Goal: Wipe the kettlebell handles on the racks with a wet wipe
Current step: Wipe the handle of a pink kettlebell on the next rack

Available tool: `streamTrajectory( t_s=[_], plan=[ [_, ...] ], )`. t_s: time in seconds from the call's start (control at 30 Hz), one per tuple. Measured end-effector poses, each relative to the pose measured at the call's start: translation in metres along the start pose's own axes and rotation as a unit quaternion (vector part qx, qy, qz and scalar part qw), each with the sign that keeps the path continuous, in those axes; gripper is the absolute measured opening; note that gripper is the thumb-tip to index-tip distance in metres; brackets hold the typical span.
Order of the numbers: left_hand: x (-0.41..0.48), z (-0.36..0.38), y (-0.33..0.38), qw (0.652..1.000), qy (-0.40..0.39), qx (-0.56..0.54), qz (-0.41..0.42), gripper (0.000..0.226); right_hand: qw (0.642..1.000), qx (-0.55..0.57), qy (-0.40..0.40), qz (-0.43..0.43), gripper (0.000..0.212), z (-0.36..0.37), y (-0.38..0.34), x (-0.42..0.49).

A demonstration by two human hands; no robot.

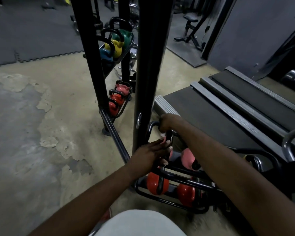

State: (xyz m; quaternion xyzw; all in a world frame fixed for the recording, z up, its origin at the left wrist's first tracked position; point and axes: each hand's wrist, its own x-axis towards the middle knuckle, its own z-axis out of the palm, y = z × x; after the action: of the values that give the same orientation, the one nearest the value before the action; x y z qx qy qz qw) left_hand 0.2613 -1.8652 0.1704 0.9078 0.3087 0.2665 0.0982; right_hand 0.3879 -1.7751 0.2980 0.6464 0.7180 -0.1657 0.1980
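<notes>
Standing on the low rack (203,184), the handle (153,124) runs its top bar left-right, right hand (167,122) clenched round that bar, left hand (150,151) straight-fingered against the leg just below, wipe (163,135) bunched under the right fist, so wiping should follow the bar.

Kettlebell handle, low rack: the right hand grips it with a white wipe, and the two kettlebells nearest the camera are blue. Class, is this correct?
Not quite. The head view shows the two nearest kettlebells are red, not blue. The right hand does grip the kettlebell handle with a white wipe.
</notes>
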Motion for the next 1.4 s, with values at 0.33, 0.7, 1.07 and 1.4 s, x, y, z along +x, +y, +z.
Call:
streamTrajectory(
  t_s=[0.33, 0.7, 1.07, 1.4],
  plan=[
    [0.018, -0.016, 0.006, 1.000, 0.000, 0.000, -0.004, 0.042, 0.984, 0.133, 0.105, 0.047, 0.019, 0.030, 0.037, 0.012],
    [0.007, -0.021, -0.009, 0.998, -0.023, -0.035, -0.040, 0.050, 0.553, 0.816, 0.037, 0.163, 0.016, 0.104, 0.032, -0.004],
    [0.007, -0.018, 0.001, 0.999, 0.001, 0.032, -0.032, 0.051, 0.402, 0.902, -0.041, 0.149, 0.021, 0.114, 0.032, -0.012],
    [-0.014, 0.002, 0.009, 0.992, 0.108, 0.070, 0.007, 0.031, 0.475, 0.869, -0.035, 0.130, 0.021, 0.113, 0.034, -0.013]
  ],
)
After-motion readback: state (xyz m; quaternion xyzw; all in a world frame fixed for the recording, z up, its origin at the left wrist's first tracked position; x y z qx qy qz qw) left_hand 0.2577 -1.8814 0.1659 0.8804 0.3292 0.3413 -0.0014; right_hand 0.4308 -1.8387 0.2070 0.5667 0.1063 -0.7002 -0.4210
